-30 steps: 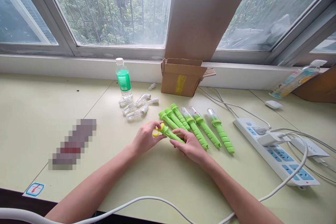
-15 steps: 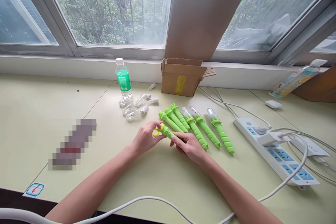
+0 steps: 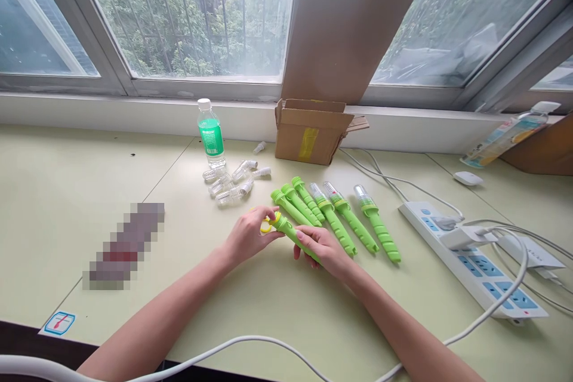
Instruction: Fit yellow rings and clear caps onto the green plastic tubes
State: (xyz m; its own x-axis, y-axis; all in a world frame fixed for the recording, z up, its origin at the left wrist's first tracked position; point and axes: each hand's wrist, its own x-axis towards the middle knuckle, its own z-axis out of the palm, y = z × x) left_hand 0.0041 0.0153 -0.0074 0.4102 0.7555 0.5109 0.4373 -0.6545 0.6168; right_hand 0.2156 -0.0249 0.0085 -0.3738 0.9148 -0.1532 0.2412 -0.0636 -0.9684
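My right hand [image 3: 324, 246] is closed around the body of a green plastic tube [image 3: 289, 230] with a threaded end. At that end, my left hand [image 3: 250, 233] pinches a yellow ring [image 3: 266, 225] between thumb and fingers; how far the ring sits on the thread is partly hidden by the fingertips. Just beyond my hands lie several more green tubes [image 3: 293, 208] with bare threaded tops. To their right are green tubes fitted with clear caps [image 3: 380, 230]. Loose clear caps [image 3: 230, 194] lie in a group beyond my left hand.
A green-labelled water bottle [image 3: 210, 134] stands behind the loose caps. An open cardboard box [image 3: 290, 134] is by the window sill. On the right lies a power strip [image 3: 474, 262] with plugs and white cables. One cable [image 3: 250, 339] crosses the front. A blurred-out item [image 3: 125, 248] lies left.
My right hand has shifted slightly to the right along the green tube, and more of the tube's body shows. My left hand has stayed at the threaded end.
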